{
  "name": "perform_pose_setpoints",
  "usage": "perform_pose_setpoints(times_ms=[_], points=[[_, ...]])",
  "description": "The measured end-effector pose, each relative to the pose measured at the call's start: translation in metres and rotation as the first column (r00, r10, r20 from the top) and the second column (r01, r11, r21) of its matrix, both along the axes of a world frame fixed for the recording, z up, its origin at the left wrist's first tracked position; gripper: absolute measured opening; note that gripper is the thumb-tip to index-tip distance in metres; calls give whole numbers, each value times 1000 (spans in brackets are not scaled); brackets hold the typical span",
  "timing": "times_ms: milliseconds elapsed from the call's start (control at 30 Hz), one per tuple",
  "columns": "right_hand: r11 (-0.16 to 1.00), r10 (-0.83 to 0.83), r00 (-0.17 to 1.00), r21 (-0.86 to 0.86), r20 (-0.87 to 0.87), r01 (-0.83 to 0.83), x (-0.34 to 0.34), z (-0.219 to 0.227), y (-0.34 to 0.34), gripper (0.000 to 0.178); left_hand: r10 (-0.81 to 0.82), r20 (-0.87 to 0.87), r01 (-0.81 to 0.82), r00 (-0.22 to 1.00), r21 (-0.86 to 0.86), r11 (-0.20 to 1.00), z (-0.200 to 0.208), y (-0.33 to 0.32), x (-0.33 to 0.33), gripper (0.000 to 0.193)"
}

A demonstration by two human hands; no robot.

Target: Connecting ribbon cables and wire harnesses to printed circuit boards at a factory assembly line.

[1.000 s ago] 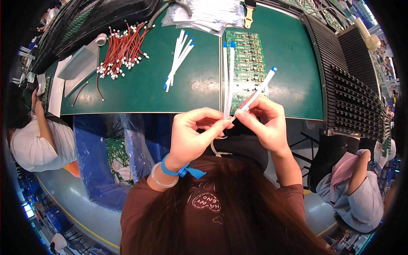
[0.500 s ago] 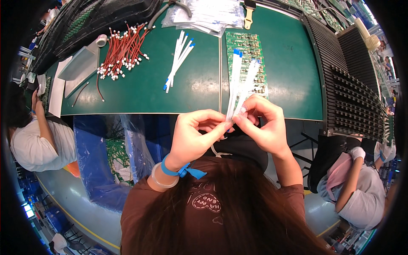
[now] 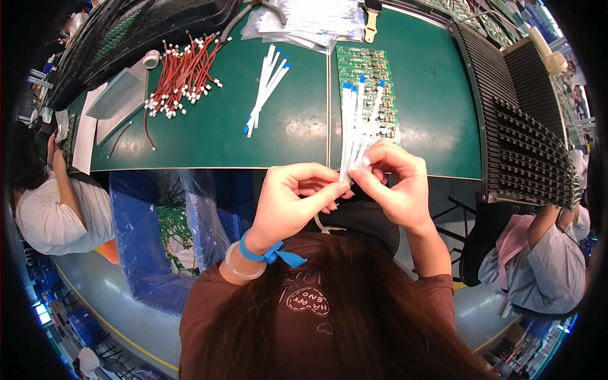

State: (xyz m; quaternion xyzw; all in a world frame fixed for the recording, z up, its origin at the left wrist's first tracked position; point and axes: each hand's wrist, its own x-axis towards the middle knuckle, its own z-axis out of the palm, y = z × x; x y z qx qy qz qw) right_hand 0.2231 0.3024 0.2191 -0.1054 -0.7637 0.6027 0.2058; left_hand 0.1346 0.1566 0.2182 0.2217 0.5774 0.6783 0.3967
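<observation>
Both of my hands meet just off the table's near edge, around a fanned bunch of white flat ribbon cables (image 3: 349, 126) with blue ends pointing away from me. My left hand (image 3: 297, 196) pinches the bunch near its lower end. With thumb and fingers closed, my right hand (image 3: 394, 183) grips the cables beside it; one strip (image 3: 375, 111) leans to the right of the others. Behind the cables lies a green circuit board panel (image 3: 367, 60), partly covered by them. More ribbon cables (image 3: 266, 92) lie loose on the table to the left.
A heap of red-brown wires with white connectors (image 3: 187, 76) lies on the green table (image 3: 430, 82). Plastic bags (image 3: 304, 25), pliers (image 3: 253, 9) and a watch (image 3: 371, 22) sit at the back. A black slotted rack (image 3: 513, 107) stands right. People sit on both sides.
The cables in my hands have fanned apart, with more separate blue ends showing. My hands have barely moved. The person at the right has shifted their arms.
</observation>
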Motion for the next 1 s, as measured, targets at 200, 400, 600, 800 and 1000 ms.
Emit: perform_pose_setpoints(times_ms=[200, 400, 600, 800, 1000], points=[[1000, -5, 1000, -29, 28, 6, 1, 1, -2, 12, -29, 59, 26, 998, 42, 999, -3, -1, -1, 11], [996, -14, 1000, -92, 14, 15, 0, 1, -1, 13, 33, 75, -42, 997, 122, 992, -6, 0, 0, 10], [992, -68, 997, -106, -40, 63, -1, -2, -2, 14, 73, 38, -77, 997, 113, 991, -4, 1, 2, 9], [995, -62, 997, -82, -48, 58, 1, -3, 0, 15, 94, -42, -90, 995, 98, 991, -4, 2, 4, 8], [837, -266, 898, 377, -352, 396, 9, 15, 13, 38, 176, -272, -177, 946, 19, 984, -2, -1, 2, 7]])
